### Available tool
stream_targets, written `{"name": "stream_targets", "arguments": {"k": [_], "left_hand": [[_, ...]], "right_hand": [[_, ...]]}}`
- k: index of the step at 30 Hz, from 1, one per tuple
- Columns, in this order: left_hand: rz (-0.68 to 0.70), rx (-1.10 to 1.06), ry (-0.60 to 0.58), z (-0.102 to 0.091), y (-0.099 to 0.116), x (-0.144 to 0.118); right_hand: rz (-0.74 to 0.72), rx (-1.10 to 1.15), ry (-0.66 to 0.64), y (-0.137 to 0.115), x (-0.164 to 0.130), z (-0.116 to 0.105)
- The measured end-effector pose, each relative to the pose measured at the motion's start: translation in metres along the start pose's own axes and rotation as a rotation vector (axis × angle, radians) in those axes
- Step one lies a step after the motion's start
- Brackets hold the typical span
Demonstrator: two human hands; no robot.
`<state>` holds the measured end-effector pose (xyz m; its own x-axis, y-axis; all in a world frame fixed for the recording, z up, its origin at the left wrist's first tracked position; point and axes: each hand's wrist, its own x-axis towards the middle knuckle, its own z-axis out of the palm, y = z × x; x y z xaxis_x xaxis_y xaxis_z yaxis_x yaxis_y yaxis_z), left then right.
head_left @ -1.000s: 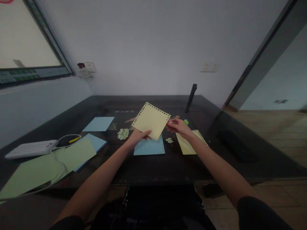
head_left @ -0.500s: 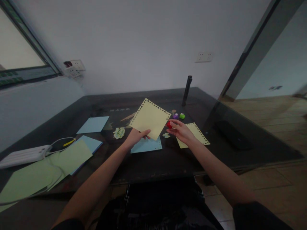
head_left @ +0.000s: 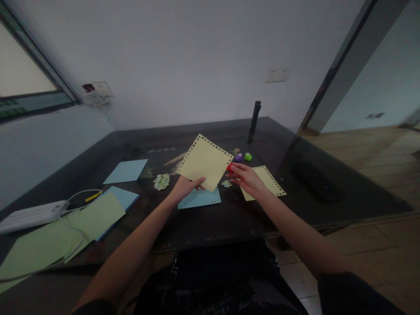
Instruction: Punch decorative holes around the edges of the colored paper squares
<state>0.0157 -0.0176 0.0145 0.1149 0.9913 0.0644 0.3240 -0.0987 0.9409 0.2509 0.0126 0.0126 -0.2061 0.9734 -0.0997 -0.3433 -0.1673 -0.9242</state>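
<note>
My left hand (head_left: pixel 190 187) pinches a pale yellow sheet of paper (head_left: pixel 205 162) by its lower edge, holding it tilted above the desk. Small holes run along two of its edges. Between the fingers of my right hand (head_left: pixel 247 178) is a small red craft punch (head_left: pixel 230 168), up against the sheet's right edge; whether paper sits inside it I cannot tell. Under the raised sheet lies a light blue sheet (head_left: pixel 200 199). Another holed yellow sheet (head_left: pixel 267 181) is partly behind my right hand. A small pile of paper cut-outs (head_left: pixel 226 183) lies between the hands.
A larger cut-out pile (head_left: pixel 161 181) lies left of my hands. Purple (head_left: pixel 239 157) and green (head_left: pixel 248 156) punches stand behind. Leftward are a blue sheet (head_left: pixel 126 171), green sheets (head_left: pixel 101 212) and a white power strip (head_left: pixel 36 215); rightward, a black case (head_left: pixel 318 181). A black upright object (head_left: pixel 254 122) stands at the back.
My right hand has shifted slightly left, bringing the red craft punch closer against the sheet's right edge. My left hand keeps its hold on the sheet. The view has tilted a little.
</note>
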Motion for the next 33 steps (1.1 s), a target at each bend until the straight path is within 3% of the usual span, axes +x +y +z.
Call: {"name": "stream_targets", "arguments": {"k": [8,15,33], "left_hand": [[0.037,0.053,-0.027,0.0022,0.0013,-0.0008],[0.172,0.194,0.002,0.0016,0.0002,-0.0010],[0.178,0.238,0.026,0.0027,0.0021,-0.0021]], "right_hand": [[-0.050,-0.048,-0.004,0.0033,-0.0017,0.0013],[-0.069,-0.084,0.042,0.0056,-0.0029,0.0040],[-0.080,-0.100,0.018,0.0023,-0.0080,0.0090]]}}
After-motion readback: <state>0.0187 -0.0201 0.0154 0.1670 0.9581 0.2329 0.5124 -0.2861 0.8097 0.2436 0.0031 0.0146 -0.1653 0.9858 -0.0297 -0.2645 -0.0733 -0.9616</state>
